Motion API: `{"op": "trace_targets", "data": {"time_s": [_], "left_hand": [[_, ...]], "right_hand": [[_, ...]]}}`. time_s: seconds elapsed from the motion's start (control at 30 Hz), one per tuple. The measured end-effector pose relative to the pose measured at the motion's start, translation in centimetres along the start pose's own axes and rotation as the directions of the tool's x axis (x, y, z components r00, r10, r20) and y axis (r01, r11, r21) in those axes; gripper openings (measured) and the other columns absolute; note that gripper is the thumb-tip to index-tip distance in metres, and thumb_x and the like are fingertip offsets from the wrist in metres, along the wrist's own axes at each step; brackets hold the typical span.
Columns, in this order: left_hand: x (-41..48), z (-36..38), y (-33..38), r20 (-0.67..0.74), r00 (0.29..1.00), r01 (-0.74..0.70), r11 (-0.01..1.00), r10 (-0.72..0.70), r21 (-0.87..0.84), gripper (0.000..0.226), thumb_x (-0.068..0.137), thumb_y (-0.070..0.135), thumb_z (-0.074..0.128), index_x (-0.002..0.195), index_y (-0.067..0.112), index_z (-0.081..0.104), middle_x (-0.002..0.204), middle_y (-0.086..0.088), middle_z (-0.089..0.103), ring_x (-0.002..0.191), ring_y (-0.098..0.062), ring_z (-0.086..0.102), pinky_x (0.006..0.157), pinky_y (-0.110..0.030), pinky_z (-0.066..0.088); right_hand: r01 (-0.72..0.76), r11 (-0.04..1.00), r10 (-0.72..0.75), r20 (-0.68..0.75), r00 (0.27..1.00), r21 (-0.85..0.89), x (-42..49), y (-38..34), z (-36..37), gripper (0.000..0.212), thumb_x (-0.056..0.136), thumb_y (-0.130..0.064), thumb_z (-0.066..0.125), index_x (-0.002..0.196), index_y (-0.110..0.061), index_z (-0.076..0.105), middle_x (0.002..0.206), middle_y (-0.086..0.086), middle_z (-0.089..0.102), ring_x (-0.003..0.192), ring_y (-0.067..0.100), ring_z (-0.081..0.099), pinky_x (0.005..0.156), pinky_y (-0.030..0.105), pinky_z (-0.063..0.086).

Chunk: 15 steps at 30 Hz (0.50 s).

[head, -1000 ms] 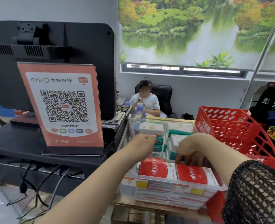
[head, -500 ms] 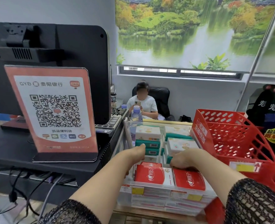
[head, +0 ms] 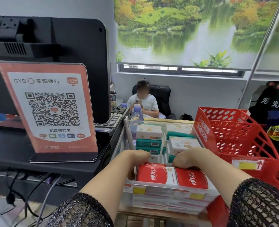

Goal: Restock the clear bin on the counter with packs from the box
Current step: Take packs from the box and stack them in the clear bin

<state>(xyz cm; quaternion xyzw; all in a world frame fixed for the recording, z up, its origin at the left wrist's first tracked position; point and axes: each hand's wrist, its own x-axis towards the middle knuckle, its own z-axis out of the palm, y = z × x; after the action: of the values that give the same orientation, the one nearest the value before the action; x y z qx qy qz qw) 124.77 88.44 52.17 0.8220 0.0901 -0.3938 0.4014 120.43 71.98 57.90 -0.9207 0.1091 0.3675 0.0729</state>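
My left hand (head: 135, 157) and right hand (head: 186, 158) curl over the far ends of the red packs (head: 153, 175) topping the clear bin (head: 160, 196) on the counter (head: 151, 213). I'm seating them, I judge; next, more from the unseen box.

The orange stand-up sign (head: 48, 110) on the table is showing "GYB 贵阳银行" across its top and "凯运便利店" under a large QR code; the small print along its bottom edge is too blurred to read. The red packs (head: 153, 175) are showing white "相印" lettering. The red basket (head: 233, 138) is carrying a label of white characters too skewed to read. A dark bag (head: 273, 104) is showing a round badge with "再来". Yellow price tags (head: 139, 190) on the clear bin (head: 153, 201) are showing nothing legible.
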Motion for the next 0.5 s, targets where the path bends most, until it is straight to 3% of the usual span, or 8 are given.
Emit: {"op": "trace_targets", "data": {"time_s": [0.1,0.2,0.3,0.4,0.5], "left_hand": [[0.0,0.3,0.2,0.0,1.0,0.011,0.999,-0.011,0.052,0.056,0.091,0.057,0.035,0.137,0.026,0.036,0.12,-0.011,0.064,0.109,-0.03,0.061,0.099,-0.049,0.044],[-1.3,0.6,0.7,-0.024,1.0,-0.01,0.991,0.013,0.135,0.061,0.097,0.056,0.022,0.149,0.026,0.026,0.142,-0.013,0.046,0.127,-0.035,0.046,0.095,-0.046,0.039],[-3.2,0.8,0.9,-0.086,0.986,-0.134,0.984,0.145,0.121,0.054,0.104,0.043,0.016,0.152,0.02,0.019,0.156,-0.01,0.026,0.142,-0.03,0.026,0.11,-0.043,0.026],[-3.5,0.6,1.2,-0.158,0.947,-0.269,0.96,0.279,0.082,0.053,0.104,0.04,0.019,0.15,0.016,0.026,0.154,-0.007,0.03,0.143,-0.025,0.025,0.116,-0.042,0.017],[-4.5,0.5,1.4,-0.261,0.885,-0.364,0.922,0.386,0.128,0.055,0.099,0.042,0.029,0.14,0.008,0.043,0.14,-0.01,0.05,0.129,-0.026,0.046,0.112,-0.043,0.031]], "right_hand": [[0.007,1.0,-0.007,-0.01,1.0,-0.013,0.0,0.1,0.1,0.037,0.1,-0.036,0.036,0.125,-0.017,0.053,0.121,0.005,0.063,0.107,0.018,0.063,0.093,0.034,0.048],[0.03,0.998,-0.031,-0.013,0.999,-0.048,-0.5,0.1,0.2,0.04,0.101,-0.034,0.03,0.129,-0.015,0.053,0.127,0.006,0.06,0.111,0.019,0.061,0.099,0.035,0.045],[0.078,0.995,-0.082,-0.068,0.994,-0.056,-1.5,0.3,0.1,0.038,0.103,-0.024,0.027,0.127,-0.009,0.053,0.128,0.011,0.058,0.117,0.025,0.058,0.1,0.036,0.044],[0.085,0.992,-0.072,-0.141,0.987,0.089,-1.6,0.9,-0.2,0.039,0.1,-0.032,0.031,0.116,-0.014,0.061,0.115,0.01,0.065,0.103,0.023,0.063,0.091,0.037,0.049],[0.128,0.978,-0.082,-0.258,0.963,0.167,-2.4,0.9,-0.5,0.039,0.098,-0.04,0.036,0.11,-0.012,0.061,0.103,0.004,0.066,0.095,0.021,0.065,0.087,0.037,0.053]]}}
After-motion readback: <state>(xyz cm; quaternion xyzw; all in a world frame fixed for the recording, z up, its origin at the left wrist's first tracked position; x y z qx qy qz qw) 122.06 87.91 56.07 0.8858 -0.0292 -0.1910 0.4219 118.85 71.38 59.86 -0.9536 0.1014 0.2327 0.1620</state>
